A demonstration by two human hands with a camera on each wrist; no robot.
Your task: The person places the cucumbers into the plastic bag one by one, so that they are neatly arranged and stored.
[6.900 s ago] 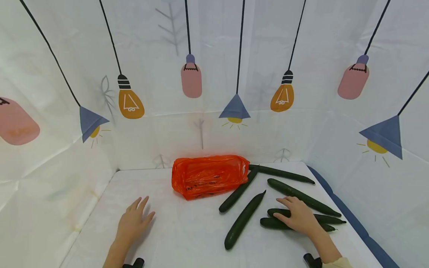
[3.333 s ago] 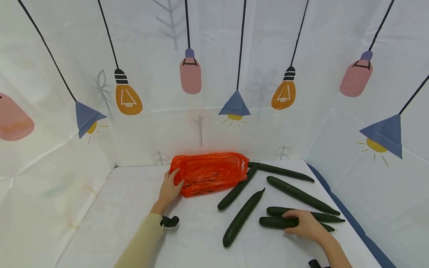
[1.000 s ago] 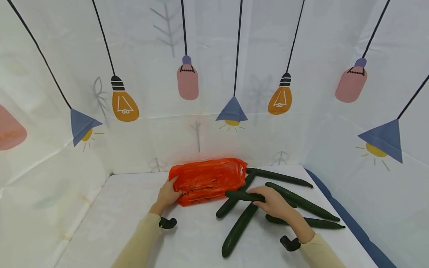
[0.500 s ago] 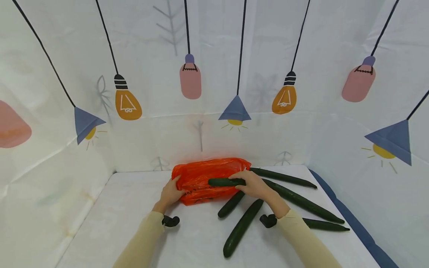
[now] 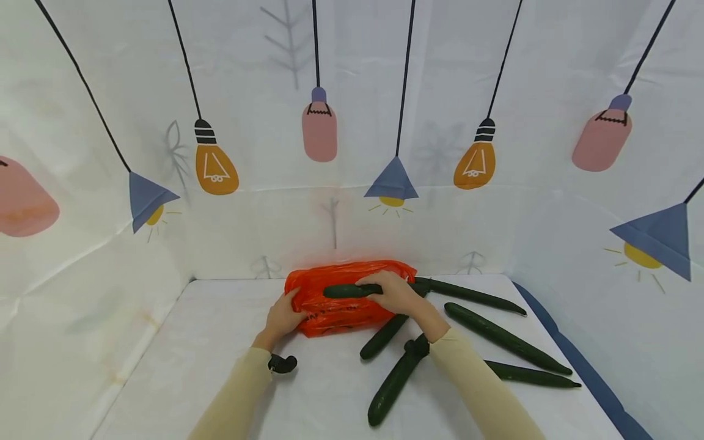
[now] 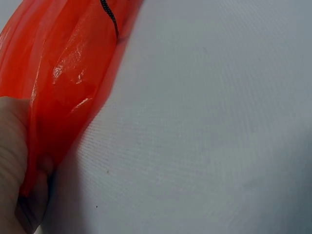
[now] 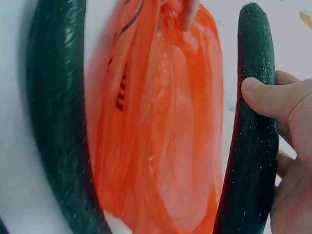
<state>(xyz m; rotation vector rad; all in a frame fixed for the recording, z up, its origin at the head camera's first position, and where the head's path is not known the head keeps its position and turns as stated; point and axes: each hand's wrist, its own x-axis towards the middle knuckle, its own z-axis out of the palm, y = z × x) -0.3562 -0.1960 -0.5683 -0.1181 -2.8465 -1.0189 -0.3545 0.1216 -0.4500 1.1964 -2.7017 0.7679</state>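
Observation:
A thin orange-red plastic bag (image 5: 341, 321) lies at the back of the table, its opening spread. My left hand (image 5: 283, 318) grips the bag's left end, and the left wrist view shows thumb and fingers pinching the film (image 6: 73, 83). Over the bag, my right hand (image 5: 393, 293) holds a dark green cucumber (image 5: 346, 291) lengthwise, blunt end pointing left. In the right wrist view, thumb and fingers wrap round this cucumber (image 7: 253, 136) beside the bag's opening (image 7: 180, 131). Another cucumber (image 7: 58, 107) lies along the bag's other side there.
On the white table, one cucumber (image 5: 382, 339) leans by the bag's right end and another (image 5: 393, 391) lies nearer the front. More lie at the right: the back one (image 5: 478, 295), a middle one (image 5: 506, 336) and one (image 5: 533, 374) partly behind my right sleeve. A white printed curtain (image 5: 341, 226) hangs behind.
My left hand has gone from the table to the bag's left end and gripped it. My right hand picked up a cucumber from the right-hand pair and carried it left over the bag.

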